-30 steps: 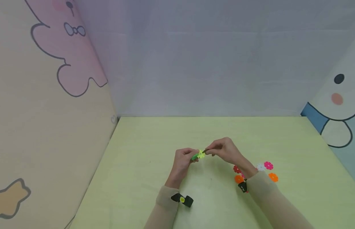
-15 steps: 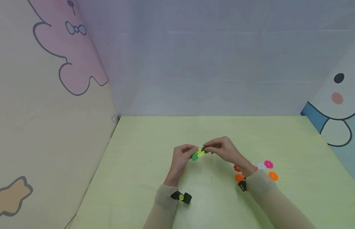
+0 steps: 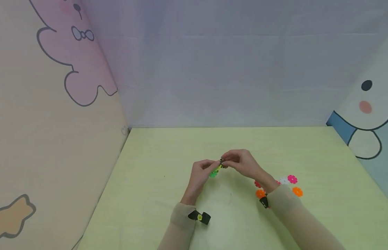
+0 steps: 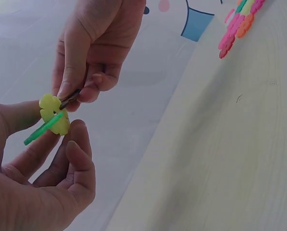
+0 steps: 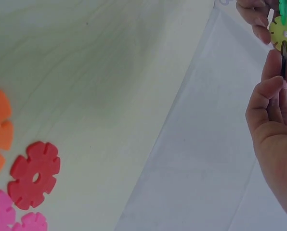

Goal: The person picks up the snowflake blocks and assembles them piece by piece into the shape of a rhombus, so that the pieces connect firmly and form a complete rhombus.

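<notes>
Tabletop (image 3: 150, 156): spreading pale yellow-green below.
Left hand (image 3: 198, 177): clamping the yellow disc (image 4: 49, 103) between thumb and fingers.
Right hand (image 3: 244, 165): pinching the dark disc (image 4: 70, 99) at its fingertips.
Yellow disc: sitting between both hands.
Green disc (image 4: 41, 130): jutting from the yellow disc, near the left fingers.
Dark disc: touching the yellow disc.

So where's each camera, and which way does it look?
Head: worn on the head, looking forward and down at the table; sleeves, left hand and right hand show.
Left wrist: on that wrist, facing the yellow piece; both hands' fingers show.
Right wrist: on that wrist, facing the table and red piece; both hands show, upper right.
Both wrist views share the green piece.
</notes>
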The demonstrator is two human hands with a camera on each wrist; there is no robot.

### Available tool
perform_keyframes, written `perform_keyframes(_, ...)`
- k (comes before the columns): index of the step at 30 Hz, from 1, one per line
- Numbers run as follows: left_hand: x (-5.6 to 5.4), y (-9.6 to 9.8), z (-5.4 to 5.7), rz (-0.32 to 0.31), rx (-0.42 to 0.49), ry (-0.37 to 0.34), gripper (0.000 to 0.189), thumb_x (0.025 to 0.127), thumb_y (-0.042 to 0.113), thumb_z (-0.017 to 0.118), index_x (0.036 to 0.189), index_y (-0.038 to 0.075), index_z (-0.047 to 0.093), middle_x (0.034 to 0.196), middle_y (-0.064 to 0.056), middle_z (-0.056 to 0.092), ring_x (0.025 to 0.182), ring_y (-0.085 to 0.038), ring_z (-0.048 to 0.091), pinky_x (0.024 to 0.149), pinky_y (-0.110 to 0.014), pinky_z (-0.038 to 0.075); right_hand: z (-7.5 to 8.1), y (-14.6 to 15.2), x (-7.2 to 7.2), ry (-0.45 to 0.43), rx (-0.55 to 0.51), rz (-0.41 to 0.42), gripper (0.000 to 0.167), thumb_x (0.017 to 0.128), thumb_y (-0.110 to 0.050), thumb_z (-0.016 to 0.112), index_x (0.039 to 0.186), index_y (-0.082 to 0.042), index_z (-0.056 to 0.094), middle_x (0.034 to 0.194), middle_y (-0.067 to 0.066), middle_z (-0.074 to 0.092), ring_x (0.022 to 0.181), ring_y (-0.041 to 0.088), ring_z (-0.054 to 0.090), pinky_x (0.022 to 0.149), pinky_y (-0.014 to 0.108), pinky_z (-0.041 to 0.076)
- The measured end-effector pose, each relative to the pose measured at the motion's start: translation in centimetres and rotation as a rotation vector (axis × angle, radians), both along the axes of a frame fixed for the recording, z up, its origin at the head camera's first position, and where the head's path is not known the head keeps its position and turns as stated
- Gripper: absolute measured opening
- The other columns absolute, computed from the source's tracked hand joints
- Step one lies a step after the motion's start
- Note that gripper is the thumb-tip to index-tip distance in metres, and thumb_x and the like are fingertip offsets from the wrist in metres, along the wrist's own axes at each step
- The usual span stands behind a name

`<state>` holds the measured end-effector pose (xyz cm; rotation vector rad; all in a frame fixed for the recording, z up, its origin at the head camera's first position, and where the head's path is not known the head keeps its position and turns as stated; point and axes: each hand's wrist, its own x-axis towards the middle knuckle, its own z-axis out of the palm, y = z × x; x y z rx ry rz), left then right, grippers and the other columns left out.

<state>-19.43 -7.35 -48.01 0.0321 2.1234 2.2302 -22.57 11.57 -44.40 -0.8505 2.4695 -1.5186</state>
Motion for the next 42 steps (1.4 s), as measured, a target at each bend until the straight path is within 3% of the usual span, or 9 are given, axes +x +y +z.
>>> perform_keyframes(3, -0.1, 0.0, -0.4, -0.005, 0.001, 0.010, 0.023, 0.086, 0.028, 0.073, 0.089, 0.005, 0.075, 0.083, -0.005, 0.070, 0.077, -0.018, 0.063, 0.069, -0.030, 0.046, -0.6, 0.1, -0.5, 0.002, 0.009, 0.018, 0.018, 0.088, -0.008, 0.069, 0.105, -0.003, 0.069, 0.095, 0.001, 0.070, 0.080, 0.013, 0.068, 0.071, 0.031, 0.054)
perform_keyframes(10, -0.2, -0.2, -0.5, -0.029, 0.013, 0.030, 0.022, 0.087, 0.024, 0.072, 0.090, 0.002, 0.074, 0.082, -0.011, 0.070, 0.074, -0.019, 0.063, 0.066, -0.027, 0.046, -0.3, -0.1, -0.4, -0.003, 0.038, 0.028, 0.021, 0.089, -0.010, 0.068, 0.108, -0.001, 0.069, 0.096, 0.005, 0.070, 0.078, 0.014, 0.067, 0.072, 0.030, 0.053)
perform_keyframes(18, -0.2, -0.1, -0.6, -0.035, 0.011, 0.008, 0.021, 0.087, 0.021, 0.072, 0.089, 0.001, 0.074, 0.078, -0.008, 0.069, 0.071, -0.018, 0.063, 0.061, -0.025, 0.046, -0.5, 0.1, -0.5, -0.041, 0.025, 0.050, 0.024, 0.091, -0.005, 0.064, 0.112, 0.006, 0.065, 0.098, 0.012, 0.069, 0.080, 0.021, 0.068, 0.072, 0.041, 0.054)
perform_keyframes(22, -0.2, 0.0, -0.6, -0.009, -0.015, -0.003, 0.020, 0.086, 0.022, 0.073, 0.087, 0.003, 0.075, 0.077, -0.007, 0.069, 0.070, -0.018, 0.063, 0.061, -0.026, 0.045, -0.5, 0.6, -0.7, -0.023, 0.059, 0.026, 0.023, 0.092, -0.009, 0.064, 0.112, 0.002, 0.067, 0.096, 0.007, 0.070, 0.078, 0.022, 0.067, 0.069, 0.036, 0.054)
perform_keyframes(26, -0.3, 0.0, -0.4, 0.008, -0.022, -0.022, 0.021, 0.085, 0.023, 0.074, 0.088, 0.002, 0.074, 0.079, -0.007, 0.070, 0.070, -0.017, 0.063, 0.062, -0.026, 0.045, -0.5, 1.5, -0.9, -0.010, 0.089, -0.014, 0.021, 0.092, -0.011, 0.064, 0.110, -0.001, 0.069, 0.094, 0.009, 0.070, 0.078, 0.026, 0.067, 0.068, 0.032, 0.053)
perform_keyframes(34, -0.6, -0.1, -0.3, 0.001, -0.025, -0.076, 0.020, 0.089, 0.015, 0.070, 0.093, -0.004, 0.072, 0.084, -0.012, 0.070, 0.070, -0.015, 0.063, 0.061, -0.023, 0.045, -0.5, 4.0, -1.1, -0.021, 0.157, -0.095, 0.023, 0.090, -0.017, 0.068, 0.110, -0.005, 0.069, 0.100, 0.005, 0.069, 0.084, 0.015, 0.066, 0.076, 0.033, 0.053)
perform_keyframes(42, -0.4, -0.4, -0.3, 0.003, -0.004, -0.058, 0.021, 0.086, 0.019, 0.072, 0.090, -0.002, 0.072, 0.081, -0.008, 0.069, 0.068, -0.015, 0.063, 0.059, -0.022, 0.045, -0.6, 7.5, -0.8, 0.018, 0.246, -0.145, 0.023, 0.090, -0.016, 0.068, 0.110, -0.004, 0.069, 0.101, 0.006, 0.069, 0.087, 0.019, 0.065, 0.076, 0.034, 0.052)
